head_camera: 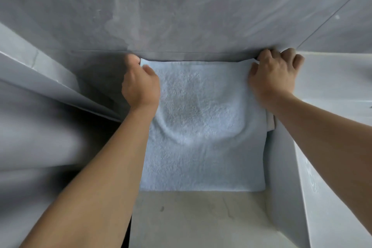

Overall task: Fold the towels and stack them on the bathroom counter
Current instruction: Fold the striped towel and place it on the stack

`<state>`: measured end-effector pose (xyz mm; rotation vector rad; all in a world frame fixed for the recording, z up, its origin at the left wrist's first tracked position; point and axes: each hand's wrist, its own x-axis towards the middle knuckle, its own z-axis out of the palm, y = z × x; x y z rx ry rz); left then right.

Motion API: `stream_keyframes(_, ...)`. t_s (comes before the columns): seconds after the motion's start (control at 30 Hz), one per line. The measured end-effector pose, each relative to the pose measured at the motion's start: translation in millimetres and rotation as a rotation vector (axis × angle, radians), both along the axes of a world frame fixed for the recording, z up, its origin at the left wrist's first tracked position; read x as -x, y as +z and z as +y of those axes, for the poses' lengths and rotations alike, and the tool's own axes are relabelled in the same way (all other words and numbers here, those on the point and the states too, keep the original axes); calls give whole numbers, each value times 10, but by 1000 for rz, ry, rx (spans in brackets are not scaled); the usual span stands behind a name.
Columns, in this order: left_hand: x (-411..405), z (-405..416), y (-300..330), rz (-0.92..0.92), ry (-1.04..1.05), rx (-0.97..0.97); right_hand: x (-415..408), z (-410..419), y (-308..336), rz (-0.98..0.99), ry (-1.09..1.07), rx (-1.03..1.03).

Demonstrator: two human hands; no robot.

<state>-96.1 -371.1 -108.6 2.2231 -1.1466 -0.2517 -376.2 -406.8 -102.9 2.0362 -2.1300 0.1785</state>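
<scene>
The fingers of the left hand (141,84) are curled together and pinched on the far left corner of the towel (203,127); the fingers of the right hand (273,74) are likewise closed on the far right corner. Both corners are held against the base of the wall (181,6), so the far edge is drawn almost straight between the two grips.

The step in hand is judged to be the spreading or squaring of the towel before a fold. For a clean result, equal tension should be kept on both corners, the far edge should be set parallel to the wall line, and the curved ridge across the middle should be smoothed flat before any fold is made.

The towel is pale blue terry cloth with a looped, nubby pile, soft and limp, roughly rectangular. It lies flat on the counter (201,217), its near edge ending on a bare beige, faintly mottled surface. A small cream piece of cloth (270,122) shows at the right edge; what it is cannot be told. The wall is grey, smooth and marbled. A glossy white basin (330,106) stands just beside the towel on the right.
</scene>
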Motion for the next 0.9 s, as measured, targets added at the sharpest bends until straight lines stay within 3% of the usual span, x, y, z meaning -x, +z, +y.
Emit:
stream_keyframes(0.1,236,107,41,-421,-275,123,4,-2,-28,43,12,-8)
stream_keyframes(0.17,431,98,22,-430,-538,171,25,-9,-34,60,17,-12)
stream_keyframes(0.23,548,23,-32,-331,-636,34,35,-20,-27,61,21,-19)
stream_keyframes(0.3,560,-58,-92,-339,-639,-64,33,-32,-15,46,23,-22)
stream_keyframes(0.53,478,-158,-139,-277,-568,115,56,8,-6,57,36,-18)
stream_keyframes(0.8,583,-229,-252,-237,-534,39,-139,148,26,2,-68,-23)
stream_keyframes(0.9,599,-208,-190,-180,-549,48,-402,393,-19,-69,283,24)
